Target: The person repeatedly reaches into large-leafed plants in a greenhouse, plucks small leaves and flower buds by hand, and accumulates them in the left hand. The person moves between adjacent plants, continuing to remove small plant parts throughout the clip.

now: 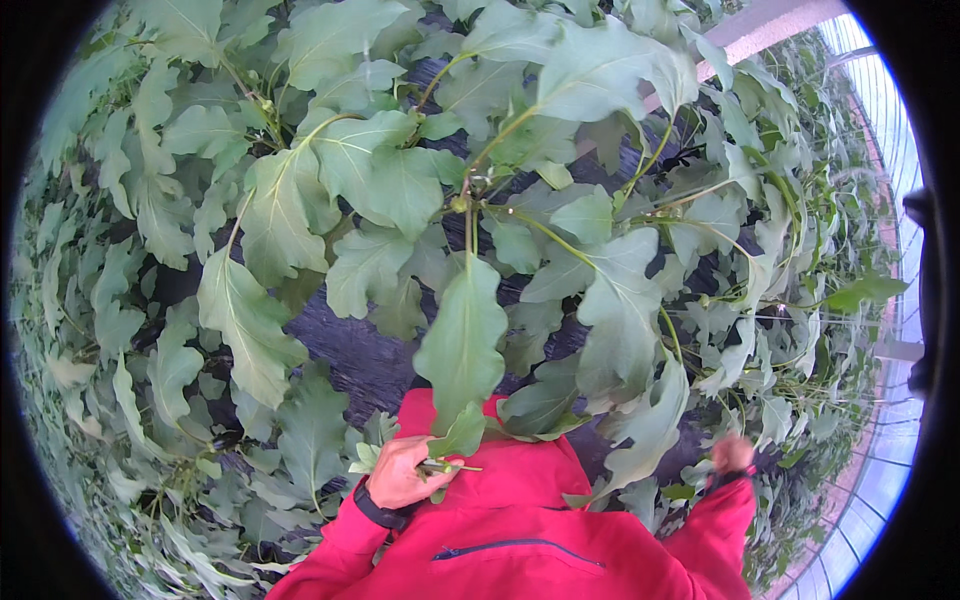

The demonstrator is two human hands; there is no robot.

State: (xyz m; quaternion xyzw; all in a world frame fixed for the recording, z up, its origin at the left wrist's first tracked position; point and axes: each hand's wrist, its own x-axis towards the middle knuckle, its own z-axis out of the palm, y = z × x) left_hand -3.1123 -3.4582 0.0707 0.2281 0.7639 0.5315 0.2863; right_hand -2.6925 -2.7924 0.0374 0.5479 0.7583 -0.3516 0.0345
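Note:
My left hand, with a dark band at the wrist, is closed around a small bunch of plucked green shoots. A cut stem end sticks out past its thumb, in front of my red jacket. Out to the right, my right hand is blurred beside the foliage; whether it holds anything is not visible. Directly before me stands a leafy plant that looks like an eggplant, its stem forking among broad lobed leaves. One long leaf hangs down towards my chest.
Dense rows of similar foliage spread on both sides. Dark ground sheeting shows between the leaves. A pale beam crosses at the upper right. Translucent greenhouse sheeting curves along the right rim, and thin strings run through the plants there.

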